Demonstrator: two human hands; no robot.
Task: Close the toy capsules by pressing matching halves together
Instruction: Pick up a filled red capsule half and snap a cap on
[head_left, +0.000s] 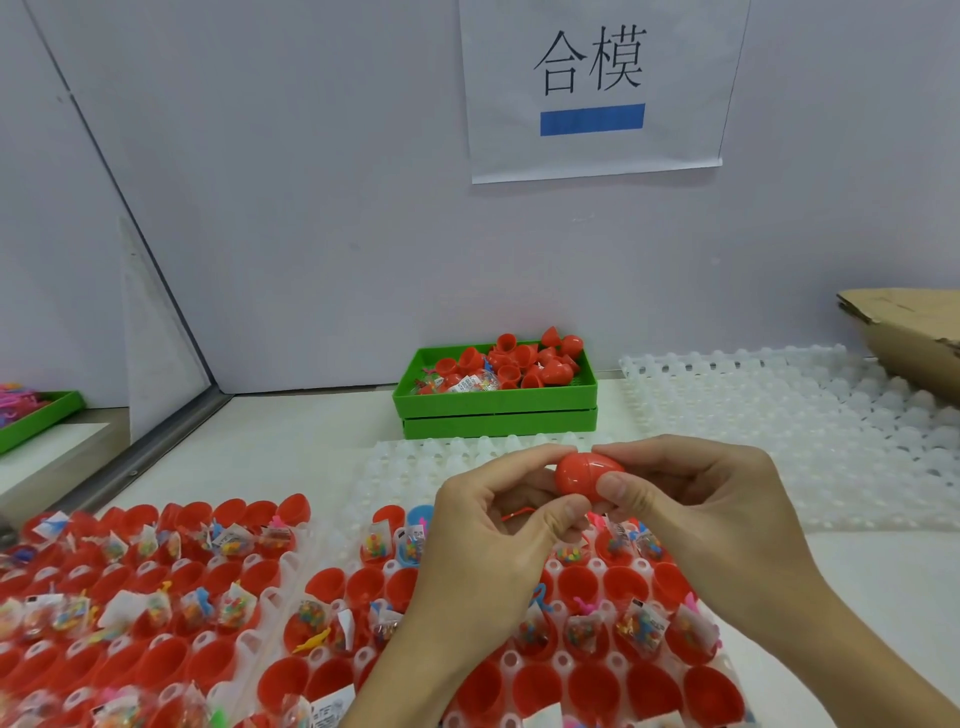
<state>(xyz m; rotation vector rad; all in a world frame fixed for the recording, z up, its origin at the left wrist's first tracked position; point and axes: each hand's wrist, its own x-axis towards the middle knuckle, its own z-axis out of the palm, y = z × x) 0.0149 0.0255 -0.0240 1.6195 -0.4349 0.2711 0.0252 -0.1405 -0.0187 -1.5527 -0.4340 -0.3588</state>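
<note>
A red egg-shaped capsule (584, 475) is held above the trays, its two halves joined with a seam showing around the middle. My left hand (493, 519) pinches its left end between thumb and fingers. My right hand (691, 499) pinches its right end with the thumb in front. Below, white trays (291, 566) hold rows of open red capsule halves (592, 582); some carry small bagged toys (641, 626), others are empty. One blue half (421, 514) stands among them.
A green bin (496, 402) of loose red halves sits at the back by the wall. Bare white trays (810, 415) lie at the right, under a cardboard box (909, 338). Another green bin (31, 421) with pink pieces is at far left. A paper sign (592, 88) hangs on the wall.
</note>
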